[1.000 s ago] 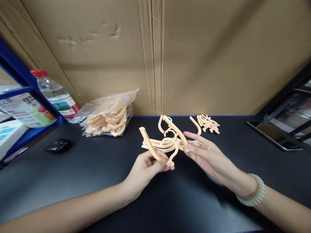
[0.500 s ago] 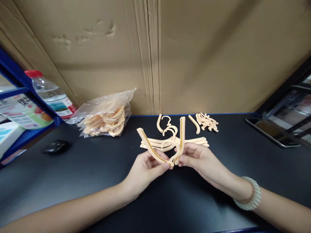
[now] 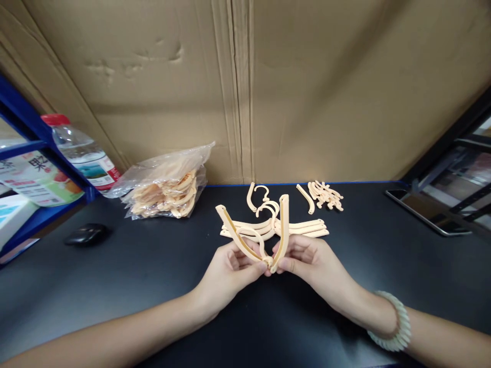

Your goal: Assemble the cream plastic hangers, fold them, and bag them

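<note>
My left hand point(image 3: 233, 266) pinches the lower end of a curved beige hanger arm point(image 3: 237, 236), with a beige hook point(image 3: 258, 234) at the same joint, tilted left. Between the fingers of my right hand point(image 3: 310, 260) is the lower end of a second beige hanger arm point(image 3: 284, 225), which stands nearly upright. The lower ends meet between my fingertips, which partly hide the joint. Behind them lie stacked beige hangers point(image 3: 307, 228) with hooks. A loose arm point(image 3: 251, 197) and a loose hook point(image 3: 262, 192) lie farther back.
At the back right are another loose arm point(image 3: 306, 199), a pile of hooks point(image 3: 325, 195) and a phone point(image 3: 425, 212). On the left are a clear bag of beige parts point(image 3: 164, 191), a black mouse point(image 3: 87, 234) and a bottle point(image 3: 86, 153). Cardboard point(image 3: 326, 92) stands behind the black table point(image 3: 153, 286).
The hook between my hands has swung left, toward the left arm. My right hand and its hanger arm have moved slightly left and down.
</note>
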{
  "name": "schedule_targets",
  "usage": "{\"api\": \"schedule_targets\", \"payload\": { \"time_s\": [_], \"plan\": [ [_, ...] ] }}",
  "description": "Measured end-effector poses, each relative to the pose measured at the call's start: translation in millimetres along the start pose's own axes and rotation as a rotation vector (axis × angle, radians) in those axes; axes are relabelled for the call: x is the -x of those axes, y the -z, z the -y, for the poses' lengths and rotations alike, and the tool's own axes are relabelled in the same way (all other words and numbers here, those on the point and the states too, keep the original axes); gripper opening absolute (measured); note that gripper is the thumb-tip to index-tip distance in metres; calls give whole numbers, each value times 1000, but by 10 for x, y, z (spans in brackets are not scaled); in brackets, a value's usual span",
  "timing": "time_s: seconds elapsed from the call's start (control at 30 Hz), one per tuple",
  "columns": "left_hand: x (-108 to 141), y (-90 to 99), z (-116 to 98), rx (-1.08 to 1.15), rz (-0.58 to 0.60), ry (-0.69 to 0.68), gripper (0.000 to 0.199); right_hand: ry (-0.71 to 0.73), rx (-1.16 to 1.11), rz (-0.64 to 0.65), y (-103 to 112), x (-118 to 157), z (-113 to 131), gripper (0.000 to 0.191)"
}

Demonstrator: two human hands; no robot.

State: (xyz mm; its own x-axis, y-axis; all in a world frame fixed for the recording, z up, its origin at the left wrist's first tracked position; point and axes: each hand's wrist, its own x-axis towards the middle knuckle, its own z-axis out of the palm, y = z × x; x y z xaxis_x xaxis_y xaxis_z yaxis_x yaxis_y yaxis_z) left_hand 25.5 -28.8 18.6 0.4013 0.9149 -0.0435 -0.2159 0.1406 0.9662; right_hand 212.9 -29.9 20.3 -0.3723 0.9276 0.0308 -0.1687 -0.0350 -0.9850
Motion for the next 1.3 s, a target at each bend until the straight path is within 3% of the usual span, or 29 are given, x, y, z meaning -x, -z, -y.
{"api": "schedule_targets", "payload": {
  "time_s": [0.2, 0.4, 0.83, 1.3],
  "plan": [
    [-2, -1, 14, -14, -34, -21, 16, 49, 107, -70, 70, -18, 27, 20],
    [-14, 12, 28, -40, -22, -25, 12, 28, 77, -21, 84, -22, -31, 20],
    [-12, 24, 38, -20, 59, 16, 15, 32, 41, -49, 13, -10, -37, 11],
    [10, -21, 27, 16, 23, -4, 14, 108, 56, -52, -20, 25, -26, 6]
  ]
}}
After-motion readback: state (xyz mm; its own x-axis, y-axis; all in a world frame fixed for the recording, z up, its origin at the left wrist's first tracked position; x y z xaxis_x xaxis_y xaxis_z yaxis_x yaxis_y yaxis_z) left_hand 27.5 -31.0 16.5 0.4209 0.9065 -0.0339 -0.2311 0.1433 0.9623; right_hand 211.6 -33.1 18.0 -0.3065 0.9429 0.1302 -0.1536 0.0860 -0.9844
